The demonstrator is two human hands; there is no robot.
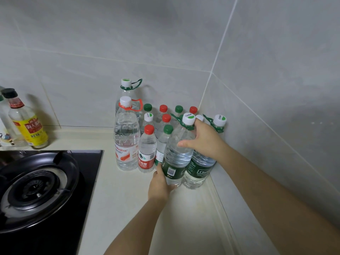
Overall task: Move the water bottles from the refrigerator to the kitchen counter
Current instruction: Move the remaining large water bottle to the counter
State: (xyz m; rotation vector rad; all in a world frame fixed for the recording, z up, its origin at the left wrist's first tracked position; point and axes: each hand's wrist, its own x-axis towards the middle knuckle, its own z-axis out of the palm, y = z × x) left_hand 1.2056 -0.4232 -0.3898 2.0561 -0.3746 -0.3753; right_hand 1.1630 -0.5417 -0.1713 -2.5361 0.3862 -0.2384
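A large green-labelled water bottle (176, 155) with a white cap stands slightly tilted on the cream counter (184, 223), near the corner. My left hand (160, 186) grips its base. My right hand (204, 140) wraps its shoulder just under the cap. Touching it on the right is a second large green-labelled bottle (200, 172). Behind and left stand several small bottles with red and green caps (147, 151), a big red-labelled bottle (126, 137) and a tall green-handled bottle (127, 89).
A black gas hob (42, 190) with a round burner fills the left. Two sauce bottles (27, 122) stand at the back left by the wall. Grey tiled walls (266, 107) close the corner at the back and right.
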